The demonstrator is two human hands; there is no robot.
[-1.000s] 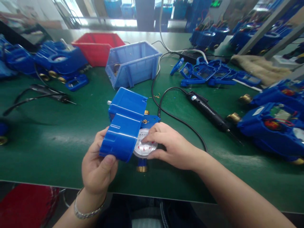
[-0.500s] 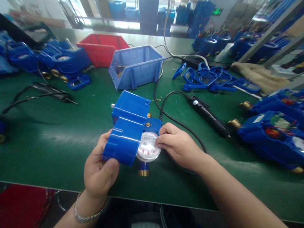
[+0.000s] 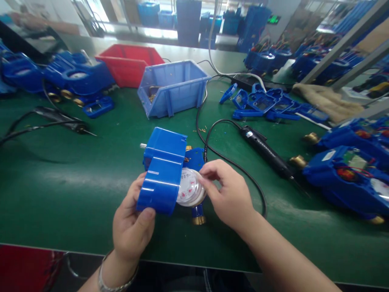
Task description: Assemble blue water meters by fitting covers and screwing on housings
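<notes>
**Blue cover (image 3: 162, 174) held at the left edge of a round meter (image 3: 190, 188)**

At the left of the green bench (image 3: 75, 194), blue housings (image 3: 79, 73) with brass ends stand at the far side, and a black driver (image 3: 59, 118) lies nearer. Next come a red bin (image 3: 129, 75) and, to its right, a pale blue bin (image 3: 184, 97) with small brass pieces inside.

Near the middle, the left hand (image 3: 132, 227) is clamped on the cover, thumb on the near face and fingers wrapped behind. The cover overlaps the left part of the dial in this view; whether the two touch, I cannot tell. The meter sits just right of the cover, tilted, its brass threaded end (image 3: 199, 220) pointing near. I cannot tell whether it rests on the bench. The right hand (image 3: 229, 194) has thumb and fingers together on the meter's right rim, apparently pinching it.

The step in hand looks like lining up cover and meter. The next move seems to call for a steady left grip while the right fingers turn the dial square to the cover, clear of its edge.

Beyond the hands lie loose screws (image 3: 203, 130); farther right are a second black driver (image 3: 267, 152), blue frames (image 3: 263, 99) and wired blue units (image 3: 343, 170).
</notes>
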